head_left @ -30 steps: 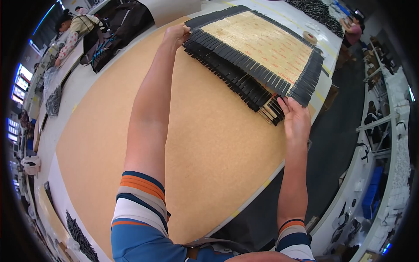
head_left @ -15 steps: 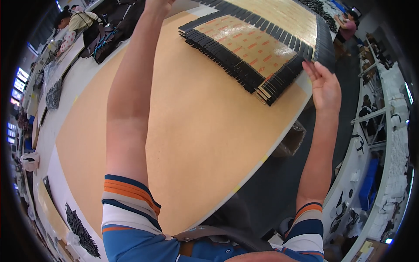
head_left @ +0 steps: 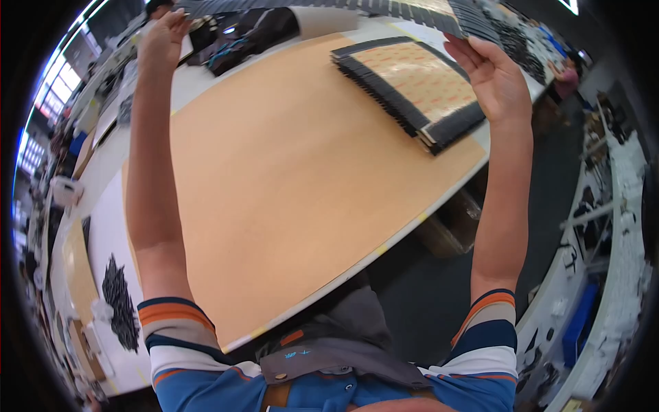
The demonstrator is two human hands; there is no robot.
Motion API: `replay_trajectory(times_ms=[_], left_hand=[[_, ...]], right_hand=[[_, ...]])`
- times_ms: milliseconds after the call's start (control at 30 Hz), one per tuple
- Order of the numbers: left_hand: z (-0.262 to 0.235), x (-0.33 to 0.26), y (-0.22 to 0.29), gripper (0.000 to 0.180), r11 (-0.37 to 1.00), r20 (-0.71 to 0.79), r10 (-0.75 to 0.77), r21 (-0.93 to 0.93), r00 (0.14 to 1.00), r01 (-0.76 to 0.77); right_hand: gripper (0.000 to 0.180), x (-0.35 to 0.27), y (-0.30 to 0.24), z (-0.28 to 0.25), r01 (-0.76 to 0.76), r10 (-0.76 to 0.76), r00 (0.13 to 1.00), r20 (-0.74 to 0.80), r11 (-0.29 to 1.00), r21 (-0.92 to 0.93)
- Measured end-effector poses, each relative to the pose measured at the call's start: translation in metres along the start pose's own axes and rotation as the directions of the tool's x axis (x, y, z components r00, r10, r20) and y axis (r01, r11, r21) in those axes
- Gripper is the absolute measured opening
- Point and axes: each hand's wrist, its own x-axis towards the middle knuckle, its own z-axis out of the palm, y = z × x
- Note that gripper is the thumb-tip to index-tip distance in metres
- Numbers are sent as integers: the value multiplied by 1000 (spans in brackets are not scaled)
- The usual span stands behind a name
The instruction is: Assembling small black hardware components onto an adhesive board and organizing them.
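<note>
Both hands lift a dark-fringed sheet above the table.

Left hand (head_left: 161, 38) and right hand (head_left: 491, 75) each grip an end of the raised sheet (head_left: 384, 8), high over the tan table (head_left: 274, 178); a stack of tan, black-edged sheets (head_left: 419, 86) lies below.

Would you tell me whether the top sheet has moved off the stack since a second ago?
Yes. Both hands have lifted the sheet up off the stack.

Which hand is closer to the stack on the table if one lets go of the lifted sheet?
Right. The right hand hangs just above the stack; the left hand grips the sheet far away.
</note>
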Motion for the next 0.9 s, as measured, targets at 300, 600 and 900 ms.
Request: replay_trajectory(times_ms=[300, 600, 900], left_hand=[[-123, -270, 111, 22, 996, -459, 94, 48, 884, -81], [-198, -470, 130, 34, 996, -715, 70, 84, 696, -14], [-226, -543, 120, 34, 987, -742, -113, -5, 660, 163]], right_hand=[[15, -46, 135, 44, -389, 388, 920, 51, 921, 15], [25, -124, 261, 73, -555, 567, 779, 266, 822, -125], [26, -162, 295, 70, -647, 680, 706, 199, 733, -208]])
